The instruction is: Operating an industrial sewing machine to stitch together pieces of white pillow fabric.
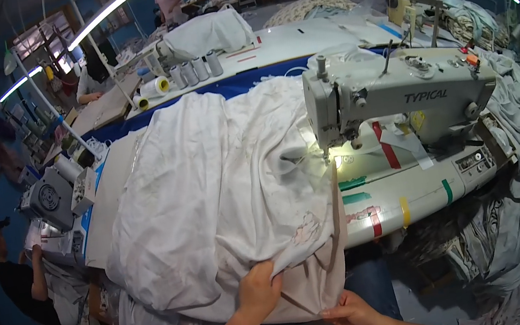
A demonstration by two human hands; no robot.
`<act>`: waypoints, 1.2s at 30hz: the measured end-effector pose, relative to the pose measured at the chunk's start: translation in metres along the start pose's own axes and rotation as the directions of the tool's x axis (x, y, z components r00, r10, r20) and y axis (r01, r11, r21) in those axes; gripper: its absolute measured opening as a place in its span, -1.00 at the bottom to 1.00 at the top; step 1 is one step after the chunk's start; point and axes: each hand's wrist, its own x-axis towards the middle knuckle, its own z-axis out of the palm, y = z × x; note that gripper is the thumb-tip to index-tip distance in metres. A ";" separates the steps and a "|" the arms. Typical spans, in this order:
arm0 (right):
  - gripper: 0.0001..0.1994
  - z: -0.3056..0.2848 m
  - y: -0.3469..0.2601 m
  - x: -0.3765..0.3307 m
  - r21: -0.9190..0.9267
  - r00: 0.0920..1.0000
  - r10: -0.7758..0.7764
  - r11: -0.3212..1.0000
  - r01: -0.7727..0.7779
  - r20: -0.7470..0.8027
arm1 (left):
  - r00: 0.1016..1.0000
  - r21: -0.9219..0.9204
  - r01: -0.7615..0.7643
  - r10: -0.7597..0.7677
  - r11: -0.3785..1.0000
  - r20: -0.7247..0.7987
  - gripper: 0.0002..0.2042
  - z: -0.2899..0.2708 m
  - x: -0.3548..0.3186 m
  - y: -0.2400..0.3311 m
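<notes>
Beside the sewing machine (392,97), left hand (258,290) grips white fabric (211,197); right hand (350,311) pinches its hem

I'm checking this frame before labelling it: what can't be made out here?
Head view:
- Needle under the sewing machine: lost in lamp glare.
- White fabric: its far edge is buried in folds.
- Left hand grip: fingertips hidden in cloth.
- Right hand: forearm cut by the lower edge.

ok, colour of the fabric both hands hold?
White fabric, with a faint pinkish print near the hands; head view.
</notes>
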 end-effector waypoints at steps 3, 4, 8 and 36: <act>-0.55 -0.027 0.012 0.000 -0.046 0.999 0.042 0.998 -0.041 0.005 | 0.990 -0.029 -0.009 0.013 1.000 0.143 -0.72 -0.026 -0.006 -0.003; -0.57 -0.034 0.015 0.002 -0.079 0.993 0.120 0.990 -0.120 -0.012 | 0.962 -0.158 0.126 -0.082 0.979 0.262 -0.78 -0.041 -0.012 0.000; -0.64 -0.022 0.011 -0.003 -0.138 0.990 0.142 0.981 -0.139 0.011 | 0.861 -0.724 0.481 -0.113 0.495 0.496 -0.88 -0.096 -0.020 -0.008; -0.97 0.129 -0.008 -0.061 -0.438 0.615 -0.253 0.509 0.741 0.747 | 0.488 -0.059 -0.783 0.670 0.619 0.559 -0.61 -0.169 0.007 0.165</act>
